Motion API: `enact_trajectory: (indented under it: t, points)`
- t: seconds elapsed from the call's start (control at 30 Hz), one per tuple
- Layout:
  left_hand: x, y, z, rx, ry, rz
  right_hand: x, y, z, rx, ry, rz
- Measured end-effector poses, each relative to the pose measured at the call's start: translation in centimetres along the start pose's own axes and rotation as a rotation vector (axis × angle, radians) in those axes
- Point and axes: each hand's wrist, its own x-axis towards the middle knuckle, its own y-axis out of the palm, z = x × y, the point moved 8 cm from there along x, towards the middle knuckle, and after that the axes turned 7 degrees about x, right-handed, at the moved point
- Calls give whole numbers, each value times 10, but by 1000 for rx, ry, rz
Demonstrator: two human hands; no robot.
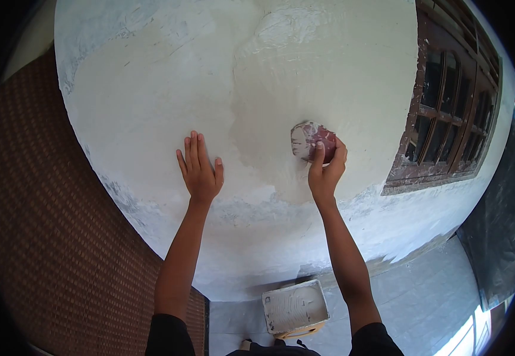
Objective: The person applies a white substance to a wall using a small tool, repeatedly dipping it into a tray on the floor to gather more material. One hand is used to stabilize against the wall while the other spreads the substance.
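A red sponge [313, 141], smeared with white plaster, is lying pressed flat against the wall [150, 89], sitting just above the right hand [326, 172], whose grip is clasping its lower edge with the index finger reaching up across its face. The left hand [200, 172] is resting open on the wall, palm flat and fingers together, its grip released and holding nothing, well apart from the sponge. A white tray [295, 307] is sitting on the floor below, and a brown window [447, 101] is standing to the right.
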Motion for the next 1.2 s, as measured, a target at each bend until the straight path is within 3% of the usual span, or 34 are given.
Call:
enact_trajectory:
  t: [0.03,0.1,0.17,0.27,0.33,0.4,0.43,0.5,0.6,0.7,0.77,0.8,0.83,0.9,0.93,0.97,1.03,1.1,1.17,1.2]
  points:
    - [-1,1,0,-3,-5,1,6,-16,-15,134,159,-137]
    - [-4,2,2,-7,-14,8,9,-35,-10,267,251,-294]
    - [-3,3,1,4,12,25,1,-21,7,271,110,-100]
    - [-3,1,1,-5,19,12,-33,13,26,-58,-231,265]
    - [-5,2,1,-15,19,16,-29,14,16,-147,-192,305]
    - [-4,3,3,-19,10,8,-11,-26,-24,290,279,-203]
    - [-5,3,3,-22,9,16,-10,-42,-31,359,326,-378]
    - [-5,3,3,-25,6,21,-13,-47,-24,358,284,-408]
    - [-6,0,3,-50,-7,-1,-42,2,1,274,136,47]
    - [-9,2,5,-49,-13,17,-75,48,30,-33,-286,515]
    - [-12,6,5,-46,23,60,-56,32,15,-128,-184,358]
    - [-12,6,6,-51,26,57,-38,8,-2,-93,-53,135]
    - [-13,6,6,-50,26,57,-25,-17,-26,65,214,-47]
    - [-15,7,4,-56,26,64,-17,-68,-60,236,396,-430]
    - [-15,7,3,-53,22,64,-18,-83,-56,217,388,-547]
    - [-14,7,4,-49,20,62,-19,-84,-50,221,369,-534]
    - [-12,7,5,-58,18,59,-31,-48,-33,357,315,-301]
    - [-15,7,4,-74,18,65,-63,4,-13,234,258,80]
    - [-15,7,5,-66,26,62,-93,41,31,-49,-146,461]
    - [-15,7,5,-73,29,63,-94,41,30,-55,-145,458]
